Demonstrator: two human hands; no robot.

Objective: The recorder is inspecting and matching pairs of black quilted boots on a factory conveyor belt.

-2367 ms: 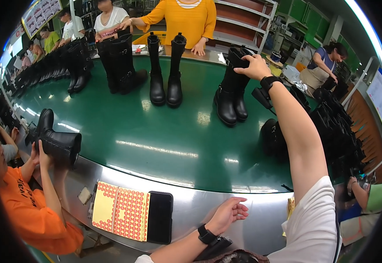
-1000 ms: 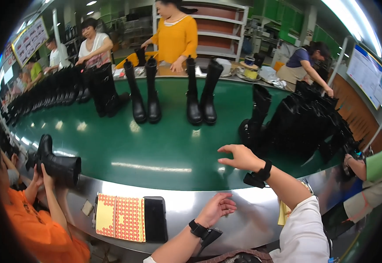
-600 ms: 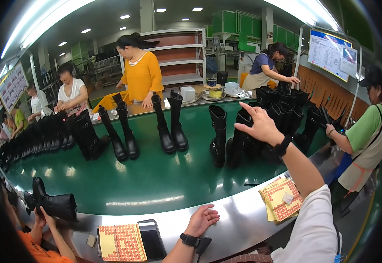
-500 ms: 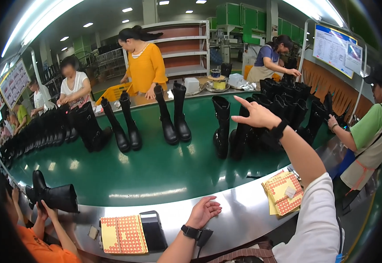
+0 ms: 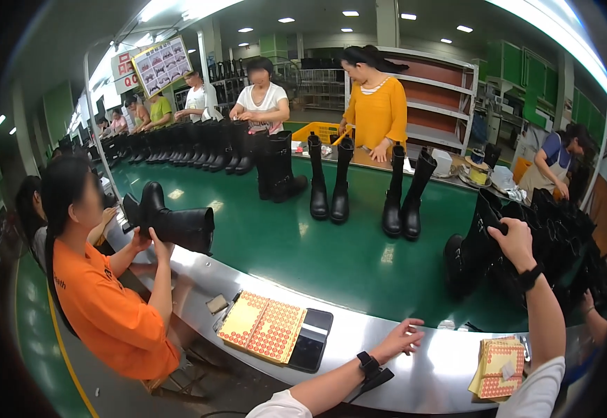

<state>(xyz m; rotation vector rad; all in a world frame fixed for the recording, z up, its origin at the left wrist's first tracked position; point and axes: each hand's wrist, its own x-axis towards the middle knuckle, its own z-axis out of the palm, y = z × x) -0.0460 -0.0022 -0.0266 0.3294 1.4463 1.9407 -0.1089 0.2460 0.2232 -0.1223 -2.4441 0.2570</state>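
Note:
A tall black boot (image 5: pixel 472 245) leans on the green table at the right, its shaft tilted. My right hand (image 5: pixel 515 242) is closed on this boot near its top, the fingers partly hidden behind it. My left hand (image 5: pixel 398 340) hovers over the metal edge of the table with its fingers apart, holding nothing. Further left, one pair of black boots (image 5: pixel 406 202) stands upright, and another pair (image 5: pixel 329 184) is beside it. Behind my right hand a dense group of black boots (image 5: pixel 554 230) crowds the table.
Yellow sticker sheets with red dots (image 5: pixel 262 326) and a black phone (image 5: pixel 312 341) lie on the metal edge (image 5: pixel 443 366); more sheets (image 5: pixel 500 369) lie near my right forearm. A co-worker in orange (image 5: pixel 112 306) holds a boot (image 5: pixel 178 224) at the left. Others work across the table.
The view has turned left. My right hand, earlier stretched out with fingers apart, has come down and closed on the boot, which now tilts. My left hand stays over the metal edge.

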